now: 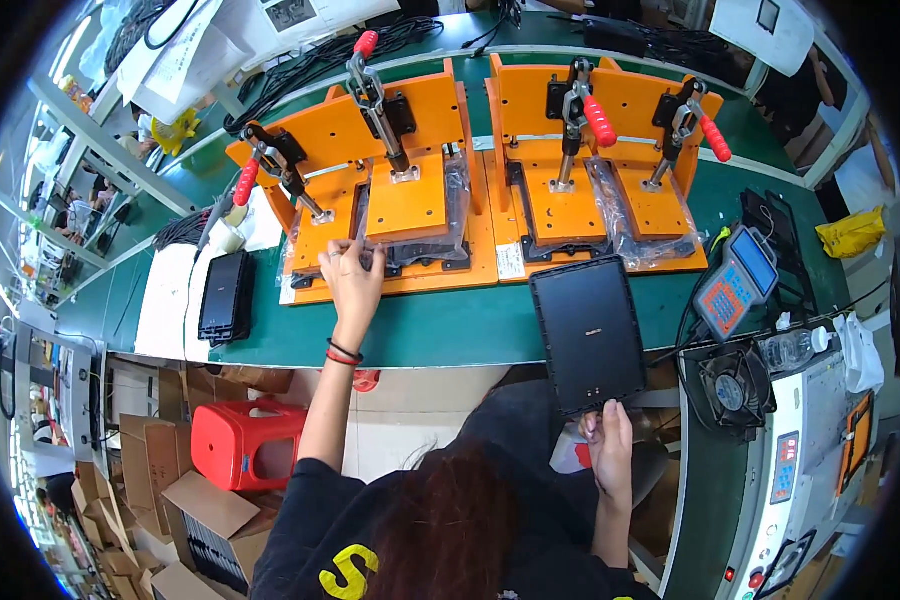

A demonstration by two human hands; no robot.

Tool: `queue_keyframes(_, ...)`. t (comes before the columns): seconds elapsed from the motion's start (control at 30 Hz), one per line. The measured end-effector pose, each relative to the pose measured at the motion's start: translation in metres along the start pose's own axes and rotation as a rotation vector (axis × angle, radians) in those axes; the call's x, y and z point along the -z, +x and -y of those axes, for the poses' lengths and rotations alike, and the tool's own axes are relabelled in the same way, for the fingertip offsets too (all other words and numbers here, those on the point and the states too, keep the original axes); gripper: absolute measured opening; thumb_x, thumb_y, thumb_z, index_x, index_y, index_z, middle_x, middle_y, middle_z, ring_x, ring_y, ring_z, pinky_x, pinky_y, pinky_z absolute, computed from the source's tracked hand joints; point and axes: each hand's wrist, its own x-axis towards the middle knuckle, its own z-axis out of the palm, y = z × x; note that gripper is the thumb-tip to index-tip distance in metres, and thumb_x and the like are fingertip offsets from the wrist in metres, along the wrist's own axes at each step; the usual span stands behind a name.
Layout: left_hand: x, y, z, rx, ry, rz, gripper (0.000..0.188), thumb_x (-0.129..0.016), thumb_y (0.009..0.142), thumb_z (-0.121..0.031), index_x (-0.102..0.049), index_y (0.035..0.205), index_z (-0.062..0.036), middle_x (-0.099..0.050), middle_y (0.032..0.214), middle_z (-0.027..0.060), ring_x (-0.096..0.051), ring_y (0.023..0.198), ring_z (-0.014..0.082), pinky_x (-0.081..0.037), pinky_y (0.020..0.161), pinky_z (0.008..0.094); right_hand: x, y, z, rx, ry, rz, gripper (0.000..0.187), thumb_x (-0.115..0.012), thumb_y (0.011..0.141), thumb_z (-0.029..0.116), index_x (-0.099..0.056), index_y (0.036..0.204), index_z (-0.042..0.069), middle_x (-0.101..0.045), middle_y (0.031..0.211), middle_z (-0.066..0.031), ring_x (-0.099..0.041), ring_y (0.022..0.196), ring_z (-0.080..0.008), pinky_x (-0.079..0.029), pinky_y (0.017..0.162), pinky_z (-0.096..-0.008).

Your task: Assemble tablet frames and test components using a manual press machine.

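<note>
My right hand [610, 440] is closed on the lower edge of a flat black rectangular panel [592, 335], which is held up in front of the bench edge. My left hand [355, 275] reaches to the front of the left orange clamping fixture [485, 255], fingers apart beside its orange pressure blocks [405, 205]; whether the fingertips touch them I cannot tell. Toggle clamps with red handles [366, 43] stand over the blocks. Clear plastic film [457, 200] and black parts show under and between them. A second orange fixture [540, 85] stands to the right, with its own clamps.
Black panels [227, 297] lie stacked on white paper at left. To the right are a handheld keypad device [737, 283], a fan [733, 388], a plastic bottle [795, 348] and a white machine [785, 470]. A red stool [245, 445] and cardboard boxes [210, 505] stand below left.
</note>
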Motion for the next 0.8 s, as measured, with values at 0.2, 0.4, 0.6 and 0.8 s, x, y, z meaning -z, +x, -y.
queue_keyframes(0.2, -0.001, 0.005, 0.028, 0.378, -0.759, 0.189, 0.025, -0.045, 0.094, -0.021, -0.056, 0.086, -0.0003, -0.049, 0.074, 0.0027, -0.044, 0.070, 0.0122, -0.037, 0.064, 0.0264, -0.001, -0.006, -0.008, -0.035, 0.056, -0.029, 0.029, -0.034, 0.099, 0.028, -0.045, 0.084, 0.006, -0.042, 0.069, -0.0008, -0.037, 0.063, -0.0077, -0.033, 0.062, -0.0225)
queue_keyframes(0.4, 0.007, -0.034, 0.023, 0.554, -0.905, 0.130, 0.029, -0.043, 0.094, -0.024, -0.052, 0.091, 0.0034, -0.048, 0.088, 0.0071, -0.044, 0.081, 0.0153, -0.037, 0.076, 0.0269, 0.003, -0.003, -0.008, -0.035, 0.033, 0.001, 0.029, -0.033, 0.100, 0.029, -0.042, 0.082, 0.007, -0.044, 0.072, -0.0016, -0.038, 0.065, -0.0089, -0.034, 0.062, -0.0230)
queue_keyframes(0.6, 0.022, -0.062, -0.024, 0.936, -1.410, 0.162, 0.028, -0.051, 0.093, -0.025, -0.044, 0.106, -0.0019, -0.048, 0.113, 0.0108, -0.049, 0.103, 0.0201, -0.039, 0.092, 0.0374, 0.001, 0.001, -0.016, -0.078, 0.063, 0.001, 0.031, -0.034, 0.099, 0.030, -0.043, 0.081, 0.007, -0.043, 0.071, -0.0017, -0.038, 0.065, -0.0091, -0.034, 0.062, -0.0234)
queue_keyframes(0.8, 0.011, -0.063, -0.010, 1.066, -1.705, 0.326, 0.034, -0.045, 0.094, -0.011, -0.036, 0.121, 0.0079, -0.047, 0.122, 0.0180, -0.053, 0.109, 0.0288, -0.051, 0.088, 0.0382, -0.006, 0.008, -0.015, -0.083, 0.065, 0.033, 0.031, -0.035, 0.099, 0.030, -0.043, 0.081, 0.007, -0.044, 0.071, -0.0016, -0.038, 0.064, -0.0090, -0.033, 0.061, -0.0235)
